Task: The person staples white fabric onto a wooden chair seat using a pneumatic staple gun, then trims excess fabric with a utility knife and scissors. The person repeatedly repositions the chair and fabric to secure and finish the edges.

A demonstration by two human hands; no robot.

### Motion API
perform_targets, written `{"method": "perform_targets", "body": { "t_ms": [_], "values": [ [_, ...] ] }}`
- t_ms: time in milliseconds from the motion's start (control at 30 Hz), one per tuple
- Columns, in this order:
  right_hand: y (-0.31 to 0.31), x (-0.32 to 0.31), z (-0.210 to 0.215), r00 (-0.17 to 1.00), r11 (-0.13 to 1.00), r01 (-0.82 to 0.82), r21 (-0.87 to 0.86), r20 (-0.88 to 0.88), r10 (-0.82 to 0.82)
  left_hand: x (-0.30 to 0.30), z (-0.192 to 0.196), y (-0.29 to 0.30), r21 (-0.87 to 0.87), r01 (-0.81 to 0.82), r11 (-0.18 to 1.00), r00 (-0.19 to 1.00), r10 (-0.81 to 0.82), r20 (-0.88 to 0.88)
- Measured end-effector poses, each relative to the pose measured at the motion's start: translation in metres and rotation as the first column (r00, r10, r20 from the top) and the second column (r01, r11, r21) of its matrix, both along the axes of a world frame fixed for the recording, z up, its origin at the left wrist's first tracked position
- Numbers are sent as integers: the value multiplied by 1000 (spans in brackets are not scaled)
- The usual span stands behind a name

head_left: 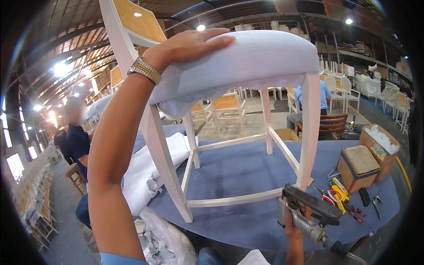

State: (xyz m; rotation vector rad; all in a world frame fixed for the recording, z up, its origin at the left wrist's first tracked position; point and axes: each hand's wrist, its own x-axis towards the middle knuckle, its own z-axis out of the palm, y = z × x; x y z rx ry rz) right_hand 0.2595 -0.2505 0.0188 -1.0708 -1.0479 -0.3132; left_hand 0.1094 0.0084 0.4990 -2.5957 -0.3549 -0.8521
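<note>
A pale wooden chair (160, 152) stands upright on a table covered in blue-grey cloth. Its thick seat (247, 59) is wrapped in light grey-white fabric, with loose edges hanging beneath, and the backrest has a woven cane panel (138, 21). My left hand (192, 46) lies flat on top of the seat, fingers stretched out; a metal watch (145, 70) is on that wrist. Low at the right, beside the chair's near right leg, my right hand (293, 232) is closed around the grip of a pneumatic staple gun (311, 210). An air hose (335, 246) runs from it.
Pliers (353, 212), scissors (326, 194) and a yellow-handled tool (339, 194) lie on the table (234, 172) near two cardboard boxes (360, 165). White fabric (143, 176) is bunched left of the chair. Two people work nearby, one left (78, 137), one beyond the chair (324, 95).
</note>
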Motion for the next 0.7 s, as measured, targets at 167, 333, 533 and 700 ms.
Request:
{"method": "perform_targets", "body": {
  "t_ms": [167, 333, 533, 700],
  "values": [
    [74, -4, 65, 983, 966, 133, 223, 95, -157, 1, -25, -16, 376, -2, 927, 997, -26, 69],
    [130, -17, 156, 992, 931, 18, 364, 107, -61, -6, -49, -11, 616, 17, 788, 983, -126, 134],
    [164, -23, 206, 973, 861, -131, 492, 230, 17, -8, -67, -16, 672, -43, 739, 970, -130, 205],
    [173, -38, 218, 961, 873, -231, 430, 239, 136, -6, -77, -15, 649, -80, 757, 961, -114, 252]
  ]
}}
